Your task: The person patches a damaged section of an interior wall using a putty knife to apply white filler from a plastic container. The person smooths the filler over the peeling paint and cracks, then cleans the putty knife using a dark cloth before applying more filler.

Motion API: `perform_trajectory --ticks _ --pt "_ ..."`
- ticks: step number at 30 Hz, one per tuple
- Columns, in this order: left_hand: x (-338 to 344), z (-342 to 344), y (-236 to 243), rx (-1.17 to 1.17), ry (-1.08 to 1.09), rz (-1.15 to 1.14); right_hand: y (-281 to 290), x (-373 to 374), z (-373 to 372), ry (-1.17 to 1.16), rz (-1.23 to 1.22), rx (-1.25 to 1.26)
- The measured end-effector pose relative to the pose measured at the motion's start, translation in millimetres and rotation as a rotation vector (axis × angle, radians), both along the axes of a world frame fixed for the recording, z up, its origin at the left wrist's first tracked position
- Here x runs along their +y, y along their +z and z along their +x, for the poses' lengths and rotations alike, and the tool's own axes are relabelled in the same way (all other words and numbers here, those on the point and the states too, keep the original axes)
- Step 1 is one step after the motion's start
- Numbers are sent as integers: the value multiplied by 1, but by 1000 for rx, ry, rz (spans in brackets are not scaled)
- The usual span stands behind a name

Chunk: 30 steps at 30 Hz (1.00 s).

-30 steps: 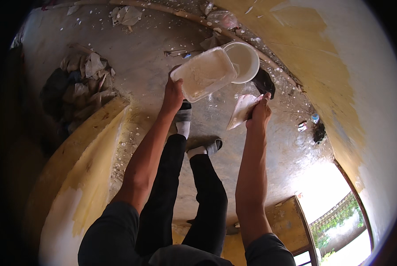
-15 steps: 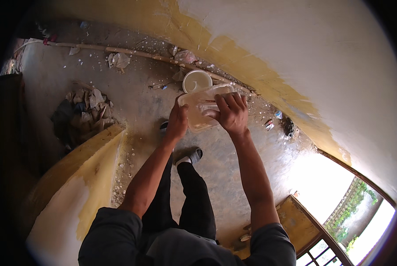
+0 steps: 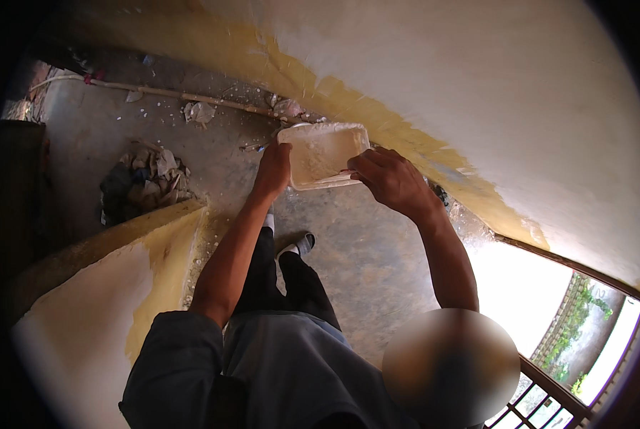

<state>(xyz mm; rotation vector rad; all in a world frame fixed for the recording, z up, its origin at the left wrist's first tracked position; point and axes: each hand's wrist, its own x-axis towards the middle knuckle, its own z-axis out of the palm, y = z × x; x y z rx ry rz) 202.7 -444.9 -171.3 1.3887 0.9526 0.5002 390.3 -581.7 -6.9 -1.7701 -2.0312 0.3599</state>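
Note:
Out in front of me is a shallow rectangular plastic tub (image 3: 327,151), whitish and translucent, its inside smeared with pale residue. My left hand (image 3: 271,170) grips it by the left rim, thumb over the edge. At the tub's lower right corner is my right hand (image 3: 390,177), its fingers closed together. A thin reddish-brown bit shows at those fingertips, over the tub's rim. What it belongs to is mostly hidden by the hand.
Beyond the tub, a partly scraped yellow and white wall (image 3: 406,107) runs diagonally. A long pole (image 3: 191,96) lies along its foot among scraps. Crumpled paper and sacking (image 3: 148,179) are heaped left, behind a low wall (image 3: 155,250). A bright opening is at right.
The tub has tilted, so its inside now faces me. My right hand has moved from over the tub to its lower right corner. The white bucket behind is now mostly hidden.

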Motion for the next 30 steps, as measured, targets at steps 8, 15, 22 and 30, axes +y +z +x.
perform_trajectory --ticks 8,15,22,30 --pt "-24 4 105 -50 100 -500 23 -18 -17 27 86 -84" --pt "-36 4 127 -149 29 -344 51 -22 -23 -180 113 -151" --pt "-57 -6 135 -288 70 -560 96 -17 -37 -191 84 -149" --pt "-85 -21 162 -345 102 -464 112 -23 -38 -167 29 -126"
